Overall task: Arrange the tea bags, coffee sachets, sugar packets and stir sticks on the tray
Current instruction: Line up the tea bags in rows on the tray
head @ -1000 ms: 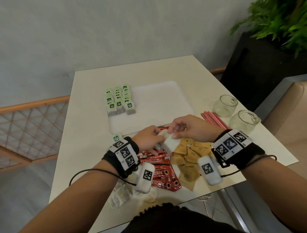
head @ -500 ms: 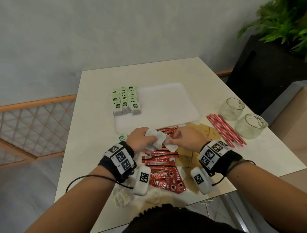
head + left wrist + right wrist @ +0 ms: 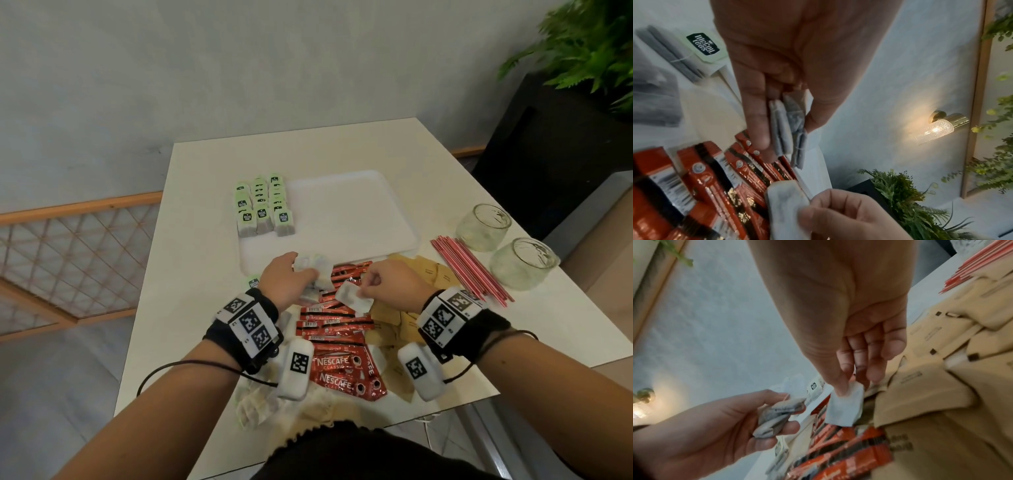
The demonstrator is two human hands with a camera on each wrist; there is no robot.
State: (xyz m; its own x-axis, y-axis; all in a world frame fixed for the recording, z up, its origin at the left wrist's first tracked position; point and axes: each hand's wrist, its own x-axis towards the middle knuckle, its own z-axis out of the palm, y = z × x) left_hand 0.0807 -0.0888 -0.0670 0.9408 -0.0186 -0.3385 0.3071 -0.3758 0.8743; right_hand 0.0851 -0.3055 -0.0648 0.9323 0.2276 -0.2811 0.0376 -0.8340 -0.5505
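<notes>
My left hand point(image 3: 291, 281) grips a small bunch of tea bags point(image 3: 313, 265) point(image 3: 789, 129) between fingers and thumb, just above the near edge of the white tray point(image 3: 346, 219). My right hand point(image 3: 383, 286) pinches a single tea bag point(image 3: 352, 298) point(image 3: 844, 405) by its top corner, over the red coffee sachets point(image 3: 337, 329). Rows of green-tagged tea bags point(image 3: 262, 209) stand along the tray's left side. Brown sugar packets point(image 3: 424, 274) lie to the right of the sachets. Red stir sticks point(image 3: 469, 269) lie further right.
Two glass jars point(image 3: 483, 228) point(image 3: 522, 263) stand at the right of the table. More loose tea bags point(image 3: 253, 404) lie at the table's near edge. A lone green-tagged tea bag point(image 3: 253, 282) lies left of my left hand. A black planter point(image 3: 555, 144) stands beyond the table's right side.
My two hands were together on the tea bags; they have drawn apart, the left keeping the bunch, the right now holding one bag separately.
</notes>
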